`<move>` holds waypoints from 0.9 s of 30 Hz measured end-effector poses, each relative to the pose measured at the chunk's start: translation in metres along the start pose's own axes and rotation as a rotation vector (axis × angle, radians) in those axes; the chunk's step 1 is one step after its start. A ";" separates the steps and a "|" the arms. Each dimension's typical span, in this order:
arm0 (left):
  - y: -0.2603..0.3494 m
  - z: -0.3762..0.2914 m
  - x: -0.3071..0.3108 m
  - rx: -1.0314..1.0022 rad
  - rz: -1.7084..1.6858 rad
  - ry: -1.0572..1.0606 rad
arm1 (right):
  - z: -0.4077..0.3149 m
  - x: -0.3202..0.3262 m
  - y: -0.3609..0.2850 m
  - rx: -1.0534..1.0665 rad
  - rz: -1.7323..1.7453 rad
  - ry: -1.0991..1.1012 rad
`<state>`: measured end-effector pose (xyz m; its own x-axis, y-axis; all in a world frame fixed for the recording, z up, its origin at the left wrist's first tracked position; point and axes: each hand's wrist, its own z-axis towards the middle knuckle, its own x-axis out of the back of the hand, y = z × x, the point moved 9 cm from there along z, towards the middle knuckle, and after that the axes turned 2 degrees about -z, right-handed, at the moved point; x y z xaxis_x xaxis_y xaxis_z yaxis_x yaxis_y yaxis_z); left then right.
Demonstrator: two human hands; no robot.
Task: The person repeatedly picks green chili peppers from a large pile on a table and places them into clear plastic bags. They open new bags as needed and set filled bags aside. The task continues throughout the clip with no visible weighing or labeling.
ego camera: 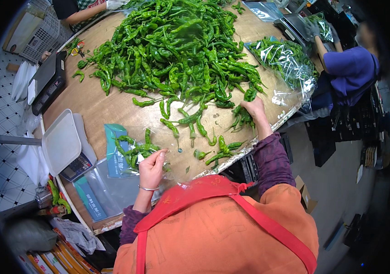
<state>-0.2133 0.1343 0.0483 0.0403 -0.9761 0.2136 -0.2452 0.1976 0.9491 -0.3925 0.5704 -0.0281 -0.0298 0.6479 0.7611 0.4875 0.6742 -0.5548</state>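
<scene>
My left hand pinches the open edge of a clear plastic bag with a teal printed panel. Several green peppers lie inside that bag on the wooden table. A bunch of long green peppers is gripped in my right hand, just above the table near its right edge. Beyond both hands rises a large heap of wrinkled green peppers. A few loose peppers are scattered between my hands and the front edge.
Flat empty bags lie at front left, beside a scale with a white tray. Farther back are a black scale and orange-handled scissors. A large pepper-filled bag sits at right. Co-workers stand at far left and right.
</scene>
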 end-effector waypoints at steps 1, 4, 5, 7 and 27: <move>-0.003 0.000 0.000 0.015 0.004 -0.002 | -0.006 -0.003 -0.013 0.027 0.075 -0.004; -0.003 0.006 -0.004 0.049 0.015 -0.023 | -0.003 -0.023 -0.064 0.278 0.030 0.121; 0.002 0.007 -0.008 0.058 0.015 -0.034 | -0.002 -0.031 -0.075 0.305 -0.083 0.180; 0.004 0.007 -0.010 0.053 0.001 -0.031 | -0.014 -0.053 -0.103 0.271 -0.281 0.136; 0.014 0.009 0.004 -0.129 -0.020 0.075 | 0.006 -0.047 -0.074 0.222 -0.147 -0.023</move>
<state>-0.2253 0.1325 0.0598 0.1172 -0.9715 0.2061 -0.1174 0.1925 0.9742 -0.4330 0.4924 -0.0245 -0.1069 0.5436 0.8325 0.2732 0.8211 -0.5011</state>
